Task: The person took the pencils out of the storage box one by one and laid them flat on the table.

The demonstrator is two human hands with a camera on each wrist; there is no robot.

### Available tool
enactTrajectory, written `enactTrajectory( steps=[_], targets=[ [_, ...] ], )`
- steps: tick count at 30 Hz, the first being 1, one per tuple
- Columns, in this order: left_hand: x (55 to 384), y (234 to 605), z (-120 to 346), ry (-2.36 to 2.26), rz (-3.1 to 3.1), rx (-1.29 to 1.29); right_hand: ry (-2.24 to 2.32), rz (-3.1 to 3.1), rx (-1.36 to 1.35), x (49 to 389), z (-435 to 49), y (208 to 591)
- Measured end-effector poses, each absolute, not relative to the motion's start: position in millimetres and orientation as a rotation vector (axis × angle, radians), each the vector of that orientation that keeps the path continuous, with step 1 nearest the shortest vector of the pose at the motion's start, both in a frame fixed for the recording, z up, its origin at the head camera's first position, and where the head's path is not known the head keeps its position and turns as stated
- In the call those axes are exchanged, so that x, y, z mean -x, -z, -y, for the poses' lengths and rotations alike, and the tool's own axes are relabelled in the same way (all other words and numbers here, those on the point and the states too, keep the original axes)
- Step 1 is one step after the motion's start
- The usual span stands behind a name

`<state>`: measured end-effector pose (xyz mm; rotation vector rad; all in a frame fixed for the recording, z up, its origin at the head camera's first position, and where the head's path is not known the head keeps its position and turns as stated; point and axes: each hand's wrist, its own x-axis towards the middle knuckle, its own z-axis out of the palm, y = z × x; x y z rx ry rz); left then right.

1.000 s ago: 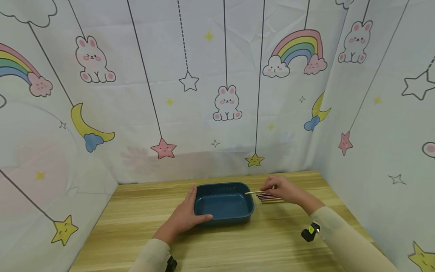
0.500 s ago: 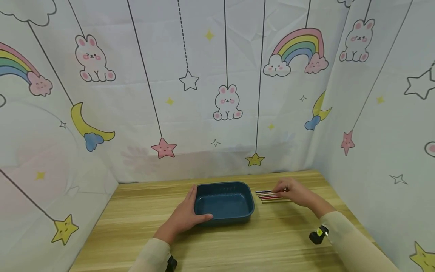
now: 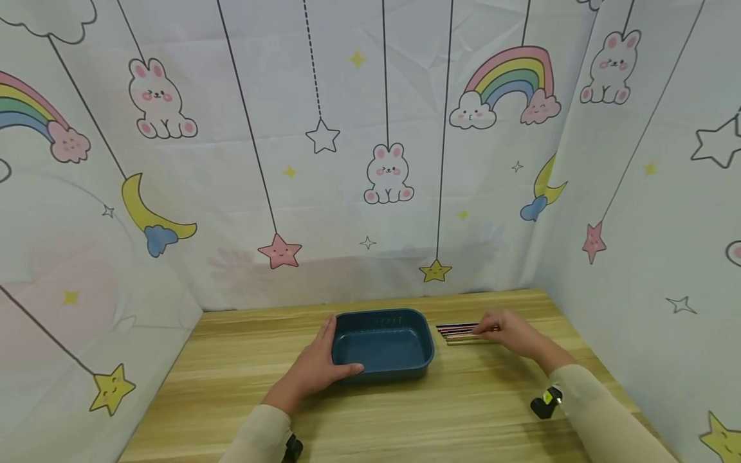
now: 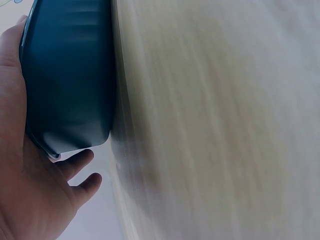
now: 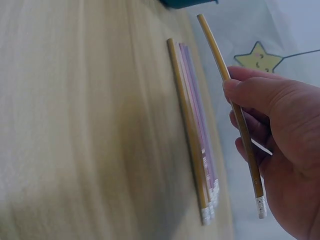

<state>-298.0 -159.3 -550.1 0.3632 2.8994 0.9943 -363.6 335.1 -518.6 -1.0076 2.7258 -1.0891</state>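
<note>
A dark blue rectangular box [image 3: 384, 377] stands on the wooden table. At its left front corner, my left hand [image 3: 315, 368] rests with straight fingers along the left side and the thumb on the front rim. The left wrist view shows this hand against the outside of the box [image 4: 70, 75], two fingers spread below the corner. My right hand [image 5: 280, 115] pinches a gold pencil [image 5: 214, 45] with a white end, between thumb and fingers. In the head view, this hand [image 3: 512, 333] is over a row of pencils [image 3: 454, 330] lying side by side, right of the box.
The wooden table [image 3: 370, 424] has a white curtain [image 3: 231, 193] with printed rabbits, stars and rainbows behind it and at both sides. A black device [image 3: 545, 404] is strapped at the right wrist, another [image 3: 292, 448] at the left.
My right hand has moved right, away from the box's right rim, with the pencil's tip drawn back over the row. The left hand and the box have stayed in place.
</note>
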Motion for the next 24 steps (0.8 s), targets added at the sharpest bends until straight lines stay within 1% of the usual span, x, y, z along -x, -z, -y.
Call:
enactTrajectory(
  steps=[5, 13, 19, 24],
  targets=[
    [297.7, 549.5, 159.0, -0.999, -2.897, -0.358, 1.102, -2.753, 1.006, 368.0, -342.9, 537.4],
    [293.9, 548.1, 162.0, -0.981, -2.901, -0.35, 1.165, -2.784, 1.097, 364.0, -341.0, 554.0],
    [288.9, 545.7, 165.1, -0.992, -2.884, -0.334, 1.092, -2.823, 1.129, 363.0, -334.5, 563.1],
    [291.7, 543.7, 158.5, -1.015, -2.872, -0.363, 1.068, -2.889, 1.076, 361.7, -339.1, 564.0]
  ],
)
